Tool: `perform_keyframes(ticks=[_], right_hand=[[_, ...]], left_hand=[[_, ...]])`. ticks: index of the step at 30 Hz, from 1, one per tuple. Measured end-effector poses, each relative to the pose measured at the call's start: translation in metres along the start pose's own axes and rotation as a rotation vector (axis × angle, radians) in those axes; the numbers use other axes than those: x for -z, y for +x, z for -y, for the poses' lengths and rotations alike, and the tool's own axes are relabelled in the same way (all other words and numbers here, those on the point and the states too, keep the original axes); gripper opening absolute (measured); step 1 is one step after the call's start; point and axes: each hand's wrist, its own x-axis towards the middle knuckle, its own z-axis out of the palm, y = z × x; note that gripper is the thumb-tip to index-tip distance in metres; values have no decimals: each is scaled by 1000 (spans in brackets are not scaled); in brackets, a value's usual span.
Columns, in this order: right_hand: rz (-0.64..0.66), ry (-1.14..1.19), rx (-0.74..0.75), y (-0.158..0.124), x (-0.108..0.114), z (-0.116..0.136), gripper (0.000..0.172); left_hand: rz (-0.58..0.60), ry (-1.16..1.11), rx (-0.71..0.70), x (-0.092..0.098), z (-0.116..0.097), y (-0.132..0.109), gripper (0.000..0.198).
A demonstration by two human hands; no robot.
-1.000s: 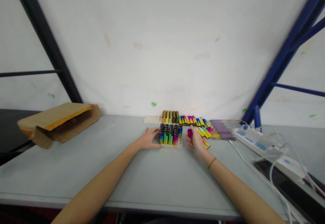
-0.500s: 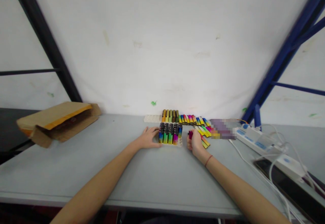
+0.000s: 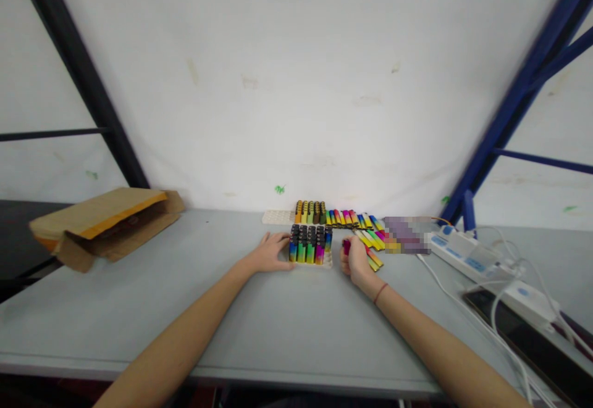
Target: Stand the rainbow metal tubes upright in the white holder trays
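In the head view several colourful lighters (image 3: pixel 302 251) with black tops stand upright in rows in a white tray (image 3: pixel 311 265). A gap in the lighters shows at the tray's front right corner. My left hand (image 3: pixel 272 252) grips the tray's left side, thumb at the front corner and fingers farther back. To the right of the tray, my right hand (image 3: pixel 356 261) is closed around a magenta lighter (image 3: pixel 346 247), mostly hidden by the fingers. Loose lighters (image 3: pixel 374 260) lie on the table beside and behind this hand.
Behind, another white tray (image 3: pixel 278 216) holds yellow and dark lighters (image 3: pixel 310 212) at its right. More lighters (image 3: pixel 343 218) lie in a row by the wall. A paper bag (image 3: pixel 111 223) is at left; a power strip (image 3: pixel 482 266), cables and a phone (image 3: pixel 523 340) are at right.
The lighter in my right hand has tilted or shifted very slightly. Both hands otherwise keep their places, and the camera view has moved a little.
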Motion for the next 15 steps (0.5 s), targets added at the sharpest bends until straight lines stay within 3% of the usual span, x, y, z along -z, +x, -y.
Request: perform_keyframes(ticks=[5,11,15], right_hand=[[-41,90,-141,0,-1,5,35],[-38,84,-159,-2,-2,7,37],[-74,59,-89,1,0,1,35]], left_hand=[[0,4,1,0,1,0,78],[0,14,4,1,-1,-1,77],[-4,3,6,2,-1,-1,78]])
